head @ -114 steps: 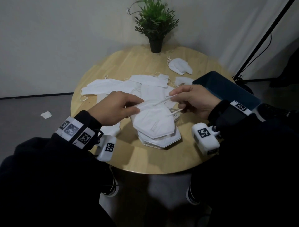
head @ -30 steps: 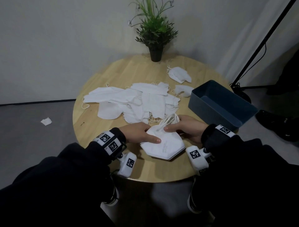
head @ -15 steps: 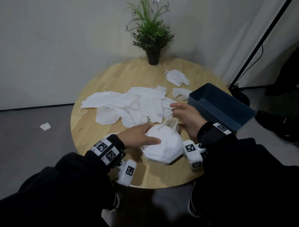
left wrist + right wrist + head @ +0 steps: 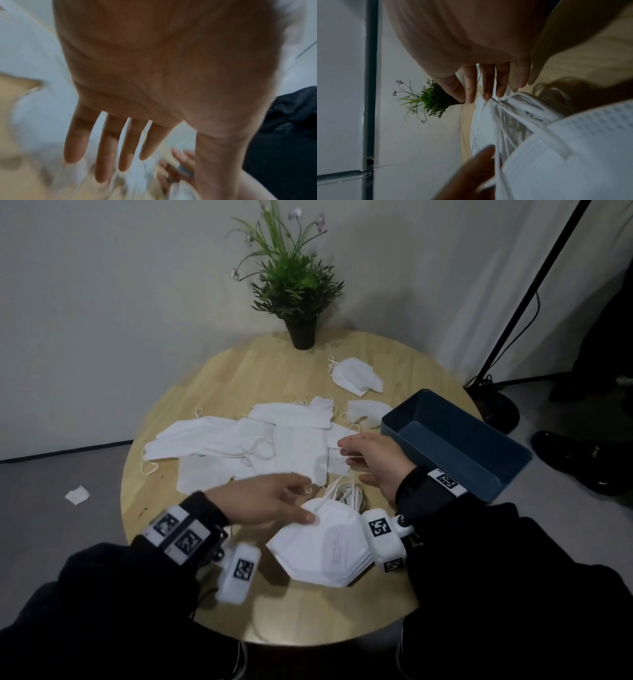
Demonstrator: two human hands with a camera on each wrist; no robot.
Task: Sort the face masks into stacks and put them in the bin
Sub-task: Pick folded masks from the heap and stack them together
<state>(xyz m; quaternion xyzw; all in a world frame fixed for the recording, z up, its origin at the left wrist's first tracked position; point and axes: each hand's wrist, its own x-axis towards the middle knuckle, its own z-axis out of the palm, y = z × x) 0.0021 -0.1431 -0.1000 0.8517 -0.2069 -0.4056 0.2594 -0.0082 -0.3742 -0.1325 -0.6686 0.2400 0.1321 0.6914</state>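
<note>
From above, a stack of folded masks (image 4: 323, 546) lies at the bench's (image 4: 212, 392) six o'clock edge, loose masks (image 4: 246, 443) heaped at centre. The blue bin (image 4: 455, 446) sits at three o'clock, a potted plant (image 4: 294, 285) at twelve. The left hand (image 4: 260, 501) hovers slack-fingered over the stack; the right hand (image 4: 373, 463) reaches over the heap.

Left wrist view: the left hand's grip is spread, holding nothing, fingers (image 4: 104, 155) straight.

Right wrist view: straight fingers (image 4: 488, 83) extend above the ear loops (image 4: 510, 117); grip unclenched.
</note>
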